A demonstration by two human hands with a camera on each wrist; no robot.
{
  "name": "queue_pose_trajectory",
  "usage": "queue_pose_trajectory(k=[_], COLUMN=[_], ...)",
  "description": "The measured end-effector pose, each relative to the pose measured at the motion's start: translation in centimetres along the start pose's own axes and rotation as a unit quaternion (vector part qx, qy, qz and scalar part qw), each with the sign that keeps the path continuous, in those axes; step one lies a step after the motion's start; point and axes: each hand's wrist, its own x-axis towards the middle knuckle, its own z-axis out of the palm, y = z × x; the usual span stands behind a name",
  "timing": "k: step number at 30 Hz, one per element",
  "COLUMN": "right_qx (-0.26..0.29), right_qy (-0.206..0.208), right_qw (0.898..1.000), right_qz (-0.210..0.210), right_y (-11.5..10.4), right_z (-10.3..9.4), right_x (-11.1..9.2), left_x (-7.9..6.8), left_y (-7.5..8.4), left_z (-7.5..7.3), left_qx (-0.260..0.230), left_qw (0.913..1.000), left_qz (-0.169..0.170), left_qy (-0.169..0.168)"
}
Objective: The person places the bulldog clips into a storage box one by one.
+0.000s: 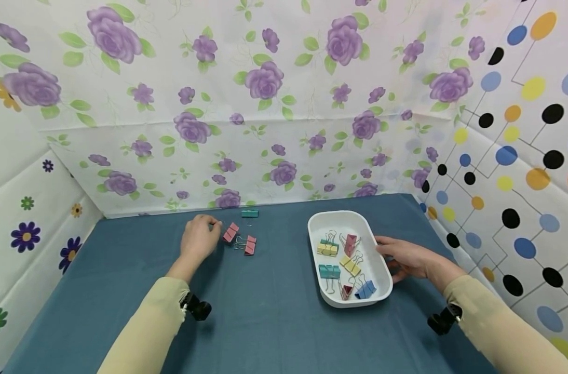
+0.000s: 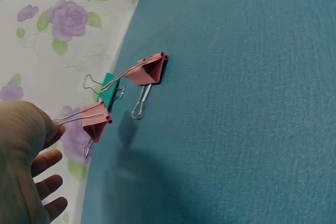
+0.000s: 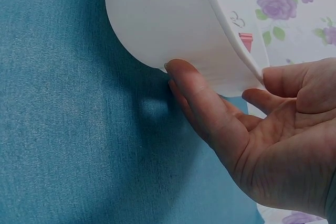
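My left hand pinches a wire handle of a pink binder clip between thumb and finger; the other fingers spread loosely below. Beside it a second pink binder clip lies on the blue cloth, its wire handles out. A teal binder clip lies behind them near the floral backdrop. On the right, my right hand holds the side of a white tray. In the right wrist view the thumb meets the tray's rim and the other fingers rest against the outer wall.
Inside the tray lie several binder clips: teal, yellow, blue and red-pink ones. A blue cloth covers the table. Floral sheeting stands behind, and dotted sheeting on the right.
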Motion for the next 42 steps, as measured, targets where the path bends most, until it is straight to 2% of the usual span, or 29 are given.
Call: queue_pose_trajectory(k=[23, 42], right_qx=[0.000, 0.008], right_qy=[0.000, -0.003], right_qw=[1.000, 1.000], right_qz=[-0.001, 0.002], right_y=[0.0, -0.1], right_z=[0.0, 0.0], right_x=[-0.2, 0.0], left_x=[-0.6, -0.8], left_y=[2.0, 4.9], left_z=[-2.7, -3.6], left_qx=[-0.033, -0.062], left_qw=[0.9975, 0.9908], left_qz=[0.051, 0.103], left_qy=[0.035, 0.062])
